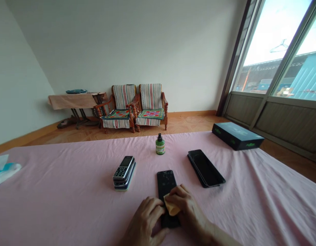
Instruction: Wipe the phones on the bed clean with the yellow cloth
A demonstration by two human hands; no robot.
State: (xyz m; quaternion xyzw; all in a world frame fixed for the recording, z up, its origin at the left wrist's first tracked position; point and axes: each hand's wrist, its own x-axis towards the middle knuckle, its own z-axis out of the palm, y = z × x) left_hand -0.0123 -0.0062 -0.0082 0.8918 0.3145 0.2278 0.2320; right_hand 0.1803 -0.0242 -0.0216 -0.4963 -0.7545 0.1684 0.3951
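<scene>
A black smartphone [167, 181] lies flat on the pink cloth in front of me, with pale spots or smears on the upper part of its screen. My left hand [147, 218] grips its left edge, fingers curled and thumb near the lower end. In my right hand [190, 208] is a folded yellow cloth [172, 207], pressed against the middle of the screen. Both hands partly cover the phone's lower half. Beyond the phone stands a small green spray bottle [160, 146] with a black top.
Stacked phones with a keypad phone [124, 168] on top sit to the left. Dark smartphones [205, 169] lie stacked to the right, before a black box [237, 136]. A tissue pack [6, 172] is at far left. The pink cloth [71, 198] has folds at right.
</scene>
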